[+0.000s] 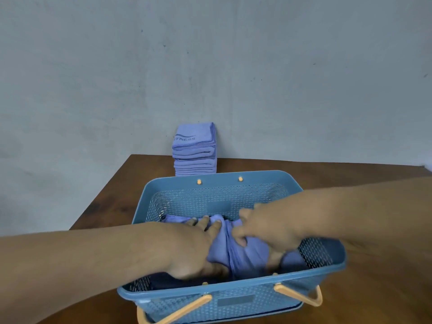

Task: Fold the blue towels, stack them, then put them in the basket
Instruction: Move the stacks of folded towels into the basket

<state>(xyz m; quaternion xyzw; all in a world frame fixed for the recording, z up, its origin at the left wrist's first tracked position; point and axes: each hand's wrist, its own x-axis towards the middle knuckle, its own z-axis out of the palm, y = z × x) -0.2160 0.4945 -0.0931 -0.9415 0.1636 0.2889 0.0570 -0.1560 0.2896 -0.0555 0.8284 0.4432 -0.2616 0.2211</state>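
Both hands are down inside the blue basket [257, 300] in the lower middle of the frame, and the loose towel [233, 251] is right between them, so there's no reach to speak of. The left hand [194, 246] has its fingers laid fairly flat across the top of the cloth, with the thumb seemingly tucked under the near edge. The right hand [271, 235] has its fingers curled and is pinching a bunch of fabric. It's a bit motion-blurred, so the exact grip is hard to call.

The towel is scrunched rather than folded. Its main ridge runs up-down in the frame, between the two hands.

The thing the next move probably turns on is the stack of folded towels [195, 155]. It sits up-frame from the basket, just past its far rim and close to the wall [210, 66], at the back of the desk [385, 288]. It's a touch left of the basket's centre, so I'd guess the left hand is slightly better placed for it.

Writing: the top towel of the stack has a wavy logo and letters that read "TNESS" — presumably "FITNESS", but the start is cut off by the fold. I can't make out any other text.
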